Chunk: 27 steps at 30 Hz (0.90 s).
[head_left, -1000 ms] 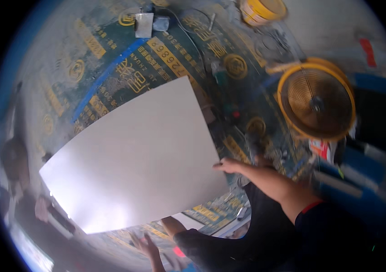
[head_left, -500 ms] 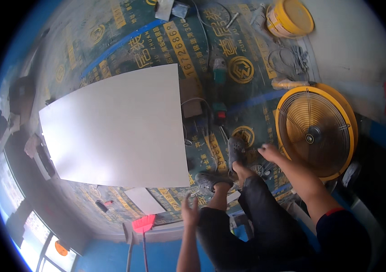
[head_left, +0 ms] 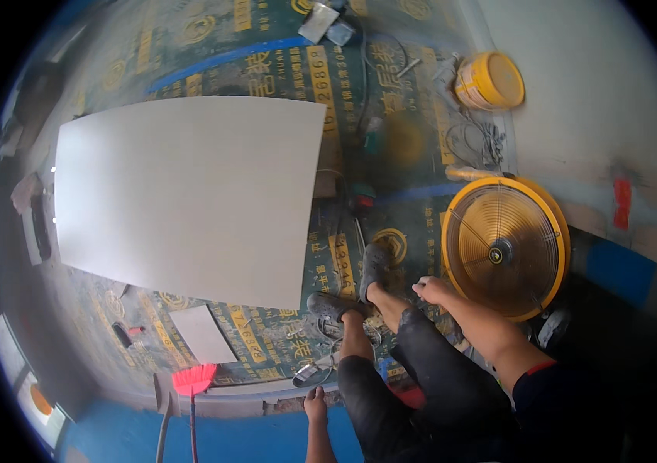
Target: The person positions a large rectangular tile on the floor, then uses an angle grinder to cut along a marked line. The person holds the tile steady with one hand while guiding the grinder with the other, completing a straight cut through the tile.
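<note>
My left hand (head_left: 315,406) hangs by my left leg with its fingers curled and nothing visible in them. In front of the yellow drum fan (head_left: 461,231), my right hand (head_left: 433,291) is closed, also with nothing to be seen in it. A large white sheet (head_left: 189,197) lies to the left of my feet, covering much of the printed floor covering (head_left: 421,231). Its near right corner comes close to my left shoe. Neither hand touches the sheet.
Near the left hand are a red-headed broom (head_left: 194,378), a long-handled shovel (head_left: 165,401) and a smaller white board (head_left: 203,334). Beyond my feet lie power tools (head_left: 362,199) with cords. A yellow bucket (head_left: 494,81) and coiled cable (head_left: 483,141) sit by the right wall.
The view has shifted, so the fan sits farther left and lower. My left hand has dropped toward the lower edge, its spread fingers now curled. The white sheet appears to lie flat in both frames.
</note>
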Available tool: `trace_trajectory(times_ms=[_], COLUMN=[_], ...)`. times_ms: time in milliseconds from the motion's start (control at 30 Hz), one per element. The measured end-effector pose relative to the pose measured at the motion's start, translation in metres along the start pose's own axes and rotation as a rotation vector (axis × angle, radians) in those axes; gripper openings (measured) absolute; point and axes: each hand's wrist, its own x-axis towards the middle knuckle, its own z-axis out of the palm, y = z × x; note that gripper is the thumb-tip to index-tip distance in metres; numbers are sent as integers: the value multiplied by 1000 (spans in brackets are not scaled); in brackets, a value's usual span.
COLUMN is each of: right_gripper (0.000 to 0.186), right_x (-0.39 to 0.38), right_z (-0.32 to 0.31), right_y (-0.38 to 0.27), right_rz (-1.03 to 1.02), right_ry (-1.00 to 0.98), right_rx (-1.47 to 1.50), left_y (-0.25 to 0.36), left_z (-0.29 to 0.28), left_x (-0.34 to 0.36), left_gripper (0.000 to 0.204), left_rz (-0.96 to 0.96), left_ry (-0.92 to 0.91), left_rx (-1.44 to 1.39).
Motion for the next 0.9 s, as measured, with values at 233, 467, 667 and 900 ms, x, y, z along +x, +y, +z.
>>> trace_trajectory(times_ms=[233, 467, 667, 900], right_gripper=[39, 31, 29, 21], right_x=[15, 28, 12, -2], right_z=[5, -33, -123, -172], right_y=[1, 15, 17, 36], right_rz=[-171, -167, -128, -38], right_ry=[105, -29, -106, -54], right_rx=[-107, 91, 15, -184], left_y=[-41, -86, -68, -44], left_z=[2, 95, 222, 265], left_x=[-28, -68, -98, -118], left_gripper=[30, 39, 47, 37], left_rz=[29, -115, -16, -107], left_ry=[30, 77, -71, -59], left_rx=[98, 56, -142, -227])
